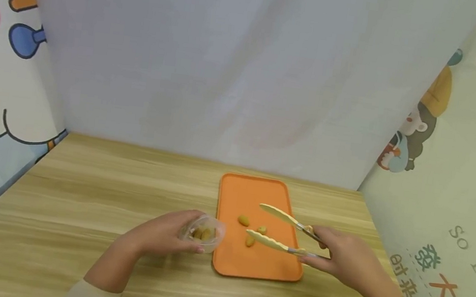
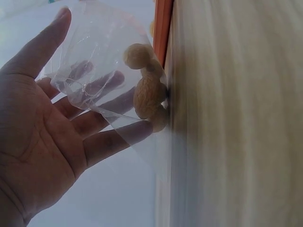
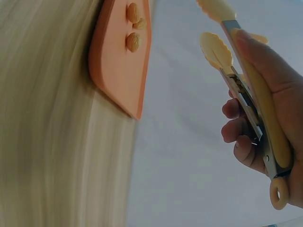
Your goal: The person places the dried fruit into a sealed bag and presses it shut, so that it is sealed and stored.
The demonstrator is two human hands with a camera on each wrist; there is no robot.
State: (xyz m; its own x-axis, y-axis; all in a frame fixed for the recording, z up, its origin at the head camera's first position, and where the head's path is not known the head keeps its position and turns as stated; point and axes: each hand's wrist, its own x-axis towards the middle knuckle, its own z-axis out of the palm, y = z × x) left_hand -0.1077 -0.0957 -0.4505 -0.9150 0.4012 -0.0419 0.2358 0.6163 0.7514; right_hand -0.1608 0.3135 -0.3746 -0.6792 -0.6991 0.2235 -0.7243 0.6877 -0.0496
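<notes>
My left hand (image 1: 165, 234) holds a clear plastic cup (image 1: 221, 231), tilted with its mouth toward the tray. Several wrinkled brown nuts (image 2: 147, 97), like walnuts in the shell, lie inside it along the lower wall. Thumb and fingers stand on either side of the cup. On the orange tray (image 1: 250, 265) lie a nut (image 1: 244, 220) and two others close by. My right hand (image 1: 351, 261) grips kitchen tongs (image 1: 271, 242) with pale yellow scalloped tips. The tongs are spread above the tray, and in the right wrist view (image 3: 241, 90) nothing sits between their tips.
A wood-grain table (image 1: 93, 200) extends left of the cup and in front of the tray. Behind it hangs a pale curtain (image 1: 212, 66). Printed cloths with cartoon figures (image 1: 409, 135) and lettering flank both sides.
</notes>
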